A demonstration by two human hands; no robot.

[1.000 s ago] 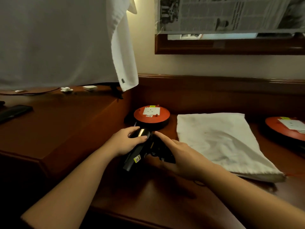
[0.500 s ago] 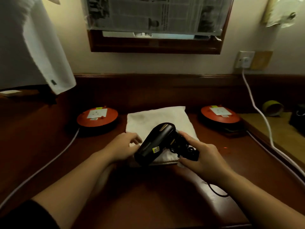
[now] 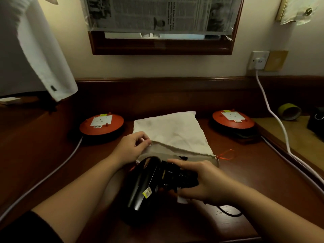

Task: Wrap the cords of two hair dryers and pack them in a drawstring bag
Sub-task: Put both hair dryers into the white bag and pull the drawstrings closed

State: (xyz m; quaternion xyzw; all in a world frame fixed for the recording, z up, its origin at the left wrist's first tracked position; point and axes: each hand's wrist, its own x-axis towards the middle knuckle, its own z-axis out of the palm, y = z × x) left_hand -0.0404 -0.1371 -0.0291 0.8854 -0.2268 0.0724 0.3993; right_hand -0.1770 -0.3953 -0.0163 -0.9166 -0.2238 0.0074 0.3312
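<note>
A cream drawstring bag (image 3: 172,132) lies flat on the wooden desk (image 3: 245,181), its mouth toward me and a red drawstring (image 3: 226,154) at its right corner. My left hand (image 3: 133,146) pinches the upper edge of the mouth and holds it lifted. My right hand (image 3: 201,181) grips the folded handle and wrapped cord of a black hair dryer (image 3: 142,183). The dryer's nozzle sits just at the open mouth. A loop of black cord (image 3: 229,212) trails out below my right wrist. Only one dryer is in view.
Two round red cord reels stand behind the bag, one at the left (image 3: 101,126) and one at the right (image 3: 233,120). White cables (image 3: 277,118) run from a wall socket (image 3: 259,60) along the right side. A white towel (image 3: 43,55) hangs at the far left.
My left hand has taken hold of the bag's mouth and lifted it open. My right hand brought the dryer down, nozzle at the opening. The camera has tilted closer.
</note>
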